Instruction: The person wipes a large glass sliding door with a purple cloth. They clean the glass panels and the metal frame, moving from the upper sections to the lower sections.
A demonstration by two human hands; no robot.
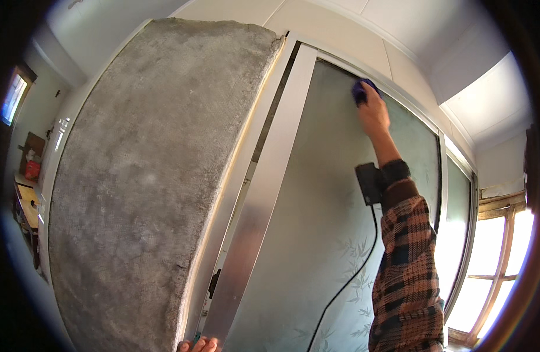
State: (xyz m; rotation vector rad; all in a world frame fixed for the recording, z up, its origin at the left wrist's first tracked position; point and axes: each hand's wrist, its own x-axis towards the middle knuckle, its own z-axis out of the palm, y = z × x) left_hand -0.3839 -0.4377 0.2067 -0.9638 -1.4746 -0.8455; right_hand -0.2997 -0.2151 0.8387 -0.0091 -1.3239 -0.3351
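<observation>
My right hand (374, 113) is raised high and presses a bunched dark purple cloth (363, 89) to the top of a frosted glass panel (322, 176). The panel sits in a brushed aluminium sliding-door frame (261, 193) and bears a bamboo-leaf pattern low down. Only the fingers of my left hand (200, 345) show at the bottom edge, by the lower end of the aluminium upright. Whether they grip it cannot be seen. A small teal thing (196, 337) lies beside them, mostly hidden.
A rough grey cement wall (142, 176) adjoins the door frame on the left. From a black box (367, 184) at my right wrist, a black cable (329, 303) hangs across the glass. A wooden-framed window (494, 264) stands at right. At far left are a red object (32, 170) and a table (28, 204).
</observation>
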